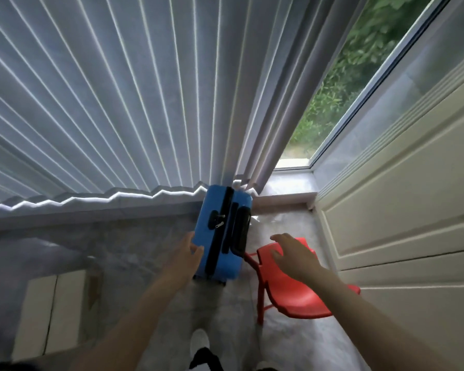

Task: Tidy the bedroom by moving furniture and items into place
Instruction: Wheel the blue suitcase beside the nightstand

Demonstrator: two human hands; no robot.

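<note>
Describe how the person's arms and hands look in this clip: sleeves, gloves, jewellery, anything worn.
Both forearms are bare up to the frame edge, with no sleeve showing. The left hand and right hand wear no gloves; no watch, bracelet or ring is visible, though motion blur could hide small items.

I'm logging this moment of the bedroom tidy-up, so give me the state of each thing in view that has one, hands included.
Blue hard-shell suitcase: upright on the floor, zipped shut, by the curtain.
Red plastic chair: standing on its legs, seat bare.
Grey pleated curtain: drawn over most of the window, a gap at the right.
Left hand: fingers straight, touching the suitcase's side.
Right hand: open, above the chair's back, gripping nothing.
</note>
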